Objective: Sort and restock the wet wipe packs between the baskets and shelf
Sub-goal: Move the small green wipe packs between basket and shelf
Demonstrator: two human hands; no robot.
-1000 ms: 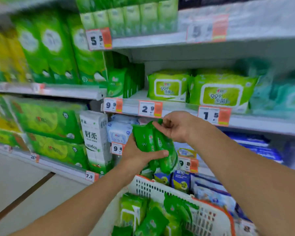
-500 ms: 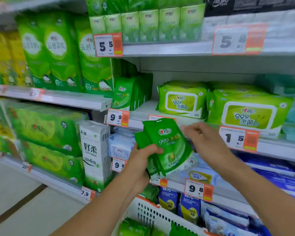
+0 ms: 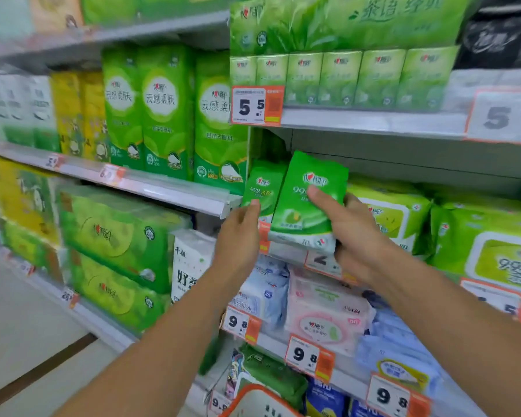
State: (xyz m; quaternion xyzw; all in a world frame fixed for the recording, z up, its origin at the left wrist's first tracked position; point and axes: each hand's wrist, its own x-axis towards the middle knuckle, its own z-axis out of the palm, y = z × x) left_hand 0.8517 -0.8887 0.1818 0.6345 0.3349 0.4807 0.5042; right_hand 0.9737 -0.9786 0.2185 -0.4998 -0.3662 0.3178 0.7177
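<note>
My right hand [image 3: 352, 230] grips a small green wet wipe pack [image 3: 307, 203] upright at the front of the middle shelf [image 3: 286, 254], thumb across its face. Just left of it a row of the same green packs [image 3: 263, 188] stands on that shelf. My left hand [image 3: 238, 236] reaches up beside that row, its straight fingertips touching the front pack's lower edge. The white basket with an orange rim [image 3: 253, 400] shows only at the bottom edge, below my arms.
Large light-green wipe packs [image 3: 394, 215] lie on the same shelf to the right. Green tissue bundles [image 3: 166, 112] fill the left bay. Pale blue and pink wipe packs [image 3: 325, 311] sit on the shelf below. Price tags [image 3: 257, 105] line the shelf edges.
Both hands rose from above the basket to the middle shelf. The packs passed from my left hand's grip to my right hand, and the view tilted up, leaving the basket nearly out of view.
</note>
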